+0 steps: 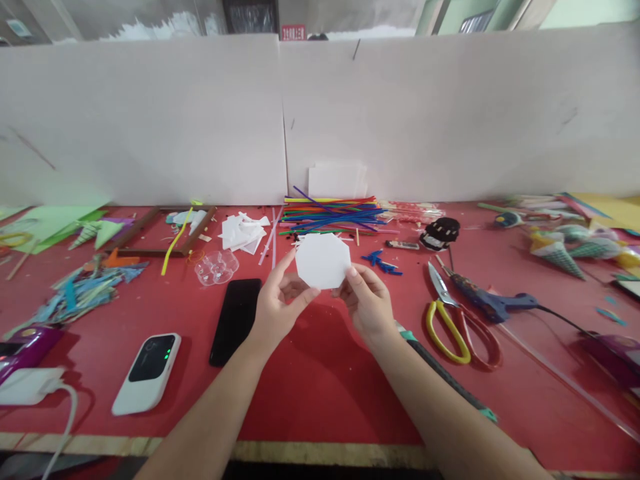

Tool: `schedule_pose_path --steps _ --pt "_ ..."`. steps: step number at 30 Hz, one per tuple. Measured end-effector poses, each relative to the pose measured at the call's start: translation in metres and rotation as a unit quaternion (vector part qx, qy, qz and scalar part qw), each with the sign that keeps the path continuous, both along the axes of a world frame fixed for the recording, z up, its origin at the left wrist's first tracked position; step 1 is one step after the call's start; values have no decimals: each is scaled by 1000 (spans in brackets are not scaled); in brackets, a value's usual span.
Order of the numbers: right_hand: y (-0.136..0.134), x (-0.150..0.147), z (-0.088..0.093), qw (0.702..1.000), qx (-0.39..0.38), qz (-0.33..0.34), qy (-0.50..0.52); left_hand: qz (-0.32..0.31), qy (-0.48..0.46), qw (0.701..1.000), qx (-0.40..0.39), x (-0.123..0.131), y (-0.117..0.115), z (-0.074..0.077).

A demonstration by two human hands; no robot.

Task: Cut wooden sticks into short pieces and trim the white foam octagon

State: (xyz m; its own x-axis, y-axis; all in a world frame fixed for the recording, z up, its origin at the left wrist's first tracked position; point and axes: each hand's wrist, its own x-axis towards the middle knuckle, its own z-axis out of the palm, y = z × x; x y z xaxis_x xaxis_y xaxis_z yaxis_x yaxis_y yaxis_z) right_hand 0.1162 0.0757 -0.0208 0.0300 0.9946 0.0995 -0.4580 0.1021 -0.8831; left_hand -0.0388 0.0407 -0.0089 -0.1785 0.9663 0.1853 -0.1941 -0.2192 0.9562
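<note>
A white, many-sided piece of paper or card (323,261) is held up above the middle of the red table. My left hand (284,297) grips its lower left edge, thumb in front. On its lower right edge my right hand (369,299) pinches it between thumb and fingers. Behind the card lies a bundle of coloured pipe cleaners (330,217). Short blue pieces (383,262) are scattered to the right of it. Close to my left forearm is a black phone (236,320).
Scissors (450,320) with yellow and red handles and a glue gun (493,300) lie to the right. At left are a white device (147,373), a clear plastic tray (217,268) and white paper scraps (243,233). A white partition (150,120) stands along the back.
</note>
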Motion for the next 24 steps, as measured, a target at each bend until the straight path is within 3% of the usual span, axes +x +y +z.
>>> schedule_pose_path --steps 7,13,24 --pt "-2 0 2 1000 7 24 -1 1 8 1000 -5 1 -3 1" --pt "-6 -2 1 996 13 85 -14 -19 1 1000 -13 5 -7 5" --pt "-10 -1 -4 981 55 173 -67 77 86 993 38 5 -8 0"
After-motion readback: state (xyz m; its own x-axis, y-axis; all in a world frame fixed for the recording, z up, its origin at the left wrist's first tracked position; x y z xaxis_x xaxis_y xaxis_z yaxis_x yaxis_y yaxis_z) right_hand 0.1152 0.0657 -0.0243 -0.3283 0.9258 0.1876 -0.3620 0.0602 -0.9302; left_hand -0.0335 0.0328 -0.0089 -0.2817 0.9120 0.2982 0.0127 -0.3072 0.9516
